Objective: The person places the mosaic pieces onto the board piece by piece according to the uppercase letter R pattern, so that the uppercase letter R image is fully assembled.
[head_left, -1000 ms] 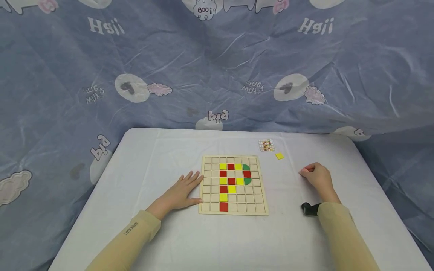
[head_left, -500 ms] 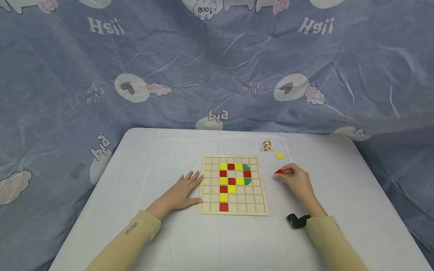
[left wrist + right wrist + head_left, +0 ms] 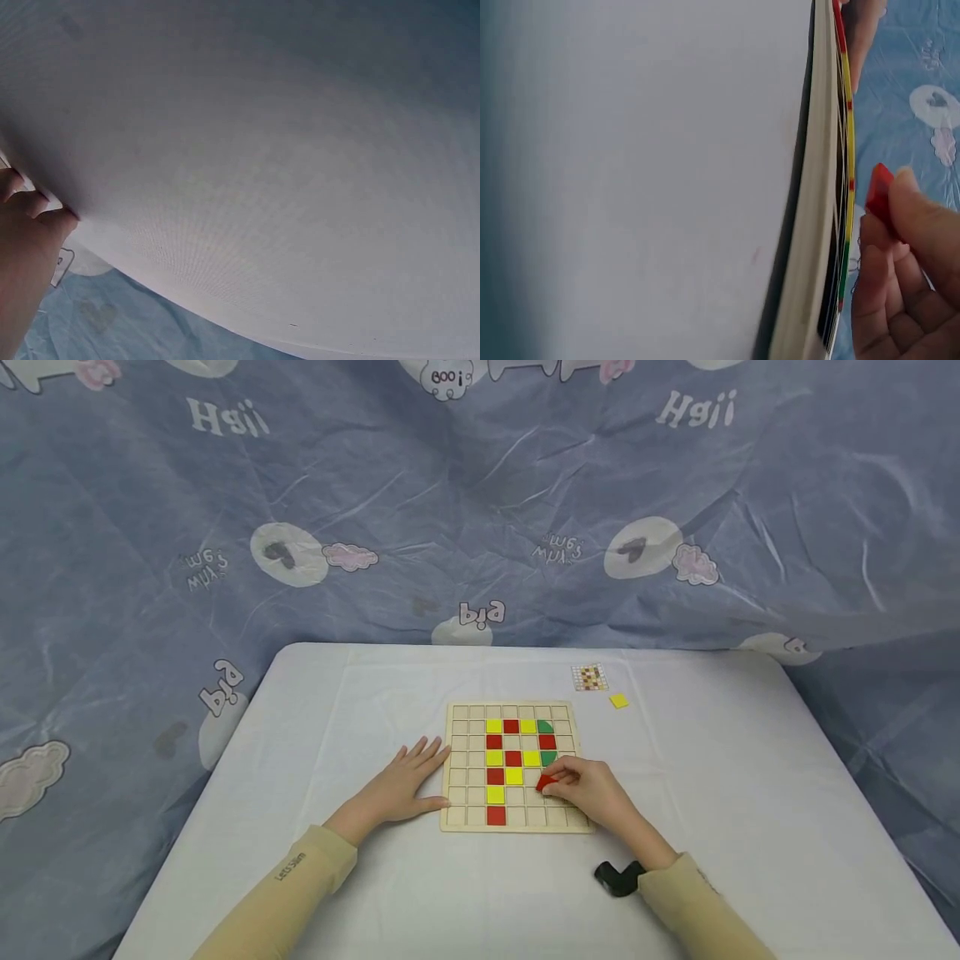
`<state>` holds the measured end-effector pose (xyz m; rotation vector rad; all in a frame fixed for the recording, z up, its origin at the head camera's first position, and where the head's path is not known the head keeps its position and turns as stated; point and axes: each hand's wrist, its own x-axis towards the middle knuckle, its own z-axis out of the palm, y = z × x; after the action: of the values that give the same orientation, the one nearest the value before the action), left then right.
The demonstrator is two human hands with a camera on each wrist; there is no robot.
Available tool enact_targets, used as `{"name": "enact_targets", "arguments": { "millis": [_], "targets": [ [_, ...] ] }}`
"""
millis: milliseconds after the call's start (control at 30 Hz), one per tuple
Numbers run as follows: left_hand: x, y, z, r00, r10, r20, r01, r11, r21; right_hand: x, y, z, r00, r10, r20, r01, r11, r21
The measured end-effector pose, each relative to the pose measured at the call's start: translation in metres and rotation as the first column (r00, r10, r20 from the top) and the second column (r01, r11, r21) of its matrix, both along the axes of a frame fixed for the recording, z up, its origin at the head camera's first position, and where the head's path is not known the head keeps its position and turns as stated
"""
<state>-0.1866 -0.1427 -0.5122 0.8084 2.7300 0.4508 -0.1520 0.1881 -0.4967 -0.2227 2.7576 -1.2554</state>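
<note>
A wooden grid board (image 3: pixel 460 795) lies on the table, with red, yellow and green tiles set in some of its squares. My left hand (image 3: pixel 396 787) rests with spread fingers at the board's left edge, thumb and fingertips touching it. Over the lower right part of the board, my right hand (image 3: pixel 594 789) pinches a red tile (image 3: pixel 545 783) between thumb and fingers. In the right wrist view that red tile (image 3: pixel 880 193) is tilted and held above the board's surface. The hand hides several squares at the right edge.
A small printed pattern card (image 3: pixel 589 677) lies beyond the board's upper right corner. Near it is a loose yellow tile (image 3: pixel 618 701). A black wrist device (image 3: pixel 619 878) shows at the right sleeve. White cloth (image 3: pixel 360 693) covers the table, and a blue patterned curtain (image 3: pixel 480 510) hangs behind.
My right hand has moved left from the table's right side to over the board, carrying the red tile. My left hand stays at the board's edge.
</note>
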Motion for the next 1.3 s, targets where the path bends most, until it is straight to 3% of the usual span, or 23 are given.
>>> {"name": "enact_targets", "arguments": {
  "millis": [167, 300, 867, 1067, 1167, 1300],
  "targets": [
    [-0.001, 0.001, 0.0, 1.0, 0.005, -0.006, -0.005, 1.0, -0.006, 0.0, -0.008, 0.002, 0.998, 0.069, 0.015, -0.069, 0.997, 0.028],
    [-0.001, 0.002, 0.0, 1.0, 0.01, -0.007, -0.01, 1.0, 0.003, -0.001, -0.012, 0.005, 0.997, 0.081, 0.017, -0.082, 0.995, 0.062],
    [-0.003, 0.0, 0.005, 1.0, 0.013, 0.003, -0.013, 1.0, 0.003, -0.002, -0.029, 0.007, 0.999, 0.037, -0.035, -0.029, 0.978, 0.207],
    [-0.002, 0.0, 0.004, 1.0, 0.014, 0.012, -0.014, 1.0, -0.004, -0.006, -0.021, 0.009, 1.0, 0.028, 0.009, -0.029, 0.982, 0.187],
    [-0.001, -0.001, 0.003, 1.0, 0.011, 0.02, -0.011, 1.0, -0.003, -0.016, -0.004, 0.012, 1.0, -0.013, 0.008, 0.012, 0.99, 0.142],
    [0.0, -0.001, 0.002, 1.0, 0.003, 0.02, -0.003, 1.0, 0.006, -0.038, 0.03, 0.012, 0.989, -0.146, -0.039, 0.149, 0.984, 0.1]
  ]
}}
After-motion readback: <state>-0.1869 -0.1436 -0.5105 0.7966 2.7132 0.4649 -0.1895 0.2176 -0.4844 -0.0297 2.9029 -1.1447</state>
